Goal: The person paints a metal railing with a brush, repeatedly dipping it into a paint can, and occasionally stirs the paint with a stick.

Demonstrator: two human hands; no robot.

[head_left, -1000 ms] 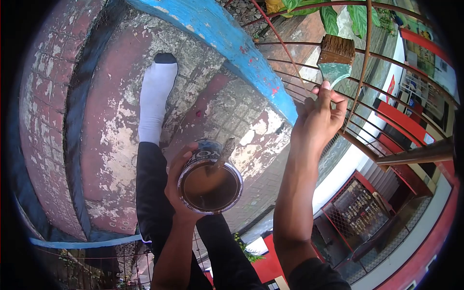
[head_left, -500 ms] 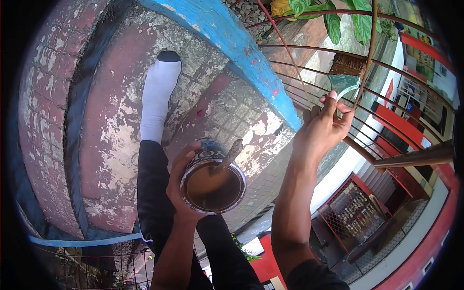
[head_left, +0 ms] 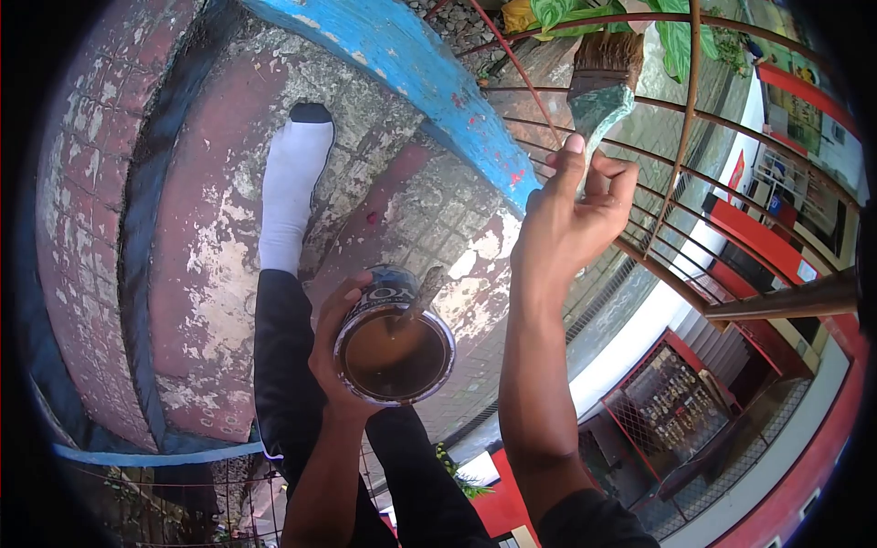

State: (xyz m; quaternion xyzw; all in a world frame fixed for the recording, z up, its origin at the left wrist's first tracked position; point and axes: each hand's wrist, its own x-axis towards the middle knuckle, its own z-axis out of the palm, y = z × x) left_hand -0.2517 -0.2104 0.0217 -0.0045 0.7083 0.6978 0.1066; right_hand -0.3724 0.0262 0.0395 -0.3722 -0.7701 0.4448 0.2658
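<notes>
My left hand (head_left: 340, 352) is wrapped around the side of a paint can (head_left: 382, 290) filled with brown paint (head_left: 388, 354). A paint-smeared stick (head_left: 427, 290) leans over the can's rim. Up at the right, my right hand (head_left: 577, 205) grips the handle of a paintbrush (head_left: 605, 80). Its bristles are coated brown and point upward, and its green ferrule end is streaked with paint. The brush overlaps the thin bars of a brown metal railing (head_left: 687, 128) in this view.
A blue painted ledge (head_left: 411, 78) runs beside the railing. My white-socked foot (head_left: 294, 183) rests on worn, peeling red concrete (head_left: 206, 265). Green leaves (head_left: 676, 50) hang by the upper bars. Below lie a street, red walls and a caged display (head_left: 681, 402).
My right hand has moved left and slightly up with the paintbrush, away from the upright railing bar. The can in my left hand has barely shifted.
</notes>
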